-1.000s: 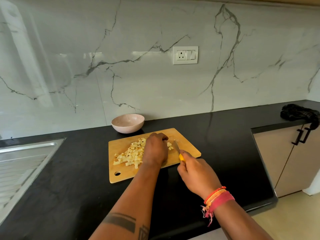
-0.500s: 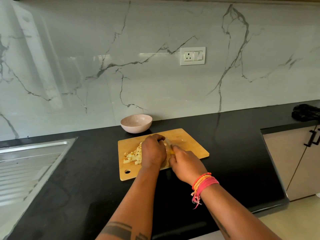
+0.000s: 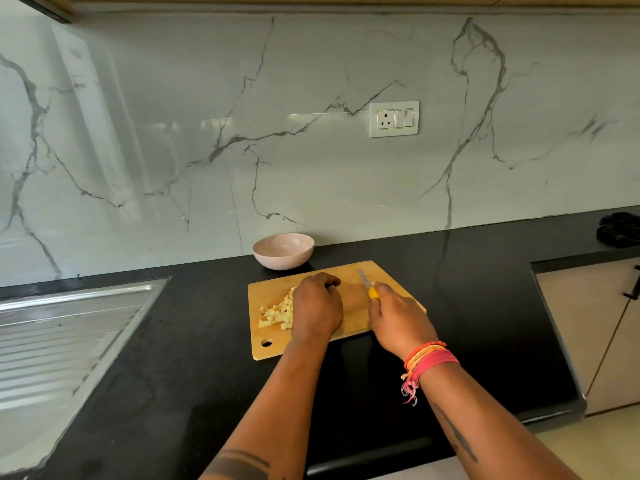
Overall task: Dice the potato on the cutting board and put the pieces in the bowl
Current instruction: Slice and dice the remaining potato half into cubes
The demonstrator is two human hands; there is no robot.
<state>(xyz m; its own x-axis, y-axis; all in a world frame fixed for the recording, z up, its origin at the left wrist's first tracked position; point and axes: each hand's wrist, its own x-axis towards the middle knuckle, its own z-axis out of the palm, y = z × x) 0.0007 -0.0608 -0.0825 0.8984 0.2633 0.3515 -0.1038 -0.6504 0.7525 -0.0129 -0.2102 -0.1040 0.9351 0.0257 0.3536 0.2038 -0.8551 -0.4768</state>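
At frame centre, the left hand point(image 3: 317, 306) curls over diced potato point(image 3: 275, 315) on the board point(image 3: 388, 277); the right hand point(image 3: 398, 317) grips a knife point(image 3: 367, 285). Careless scooping could scatter pieces short of the bowl point(image 3: 283, 251)

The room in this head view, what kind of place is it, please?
Most likely a home kitchen. A black countertop runs below a marble-look wall, a steel sink drainboard is set into it, and diced potato lies on a wooden cutting board beside a bowl.
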